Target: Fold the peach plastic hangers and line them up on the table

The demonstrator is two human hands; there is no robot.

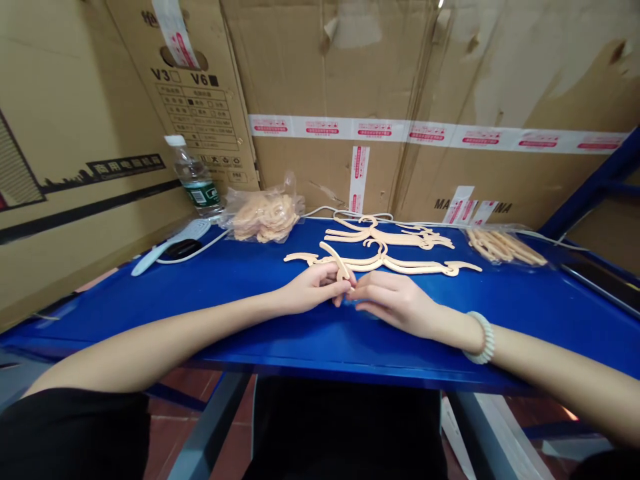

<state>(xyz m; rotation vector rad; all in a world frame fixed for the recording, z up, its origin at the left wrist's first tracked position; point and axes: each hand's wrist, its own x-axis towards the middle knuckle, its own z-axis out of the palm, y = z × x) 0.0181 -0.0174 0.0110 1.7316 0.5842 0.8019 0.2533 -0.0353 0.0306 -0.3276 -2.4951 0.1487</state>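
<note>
Both hands meet mid-table: left hand (311, 288) and right hand (393, 300) pinch one hook piece (338, 261) between fingertips. Two hanger piles (387, 248) lie done just behind; both bags (263, 215) still hold parts, so plenty left.

Far-left cardboard box (193, 87): "V3" w/ empty checkbox, "V6" w/ filled checkbox; table below illegible. Far-right carton (500, 87): partial "MA…", "…INA". Red-white tape strip (435, 133): print too small to read. Bottle label (203, 195): illegible.
</note>
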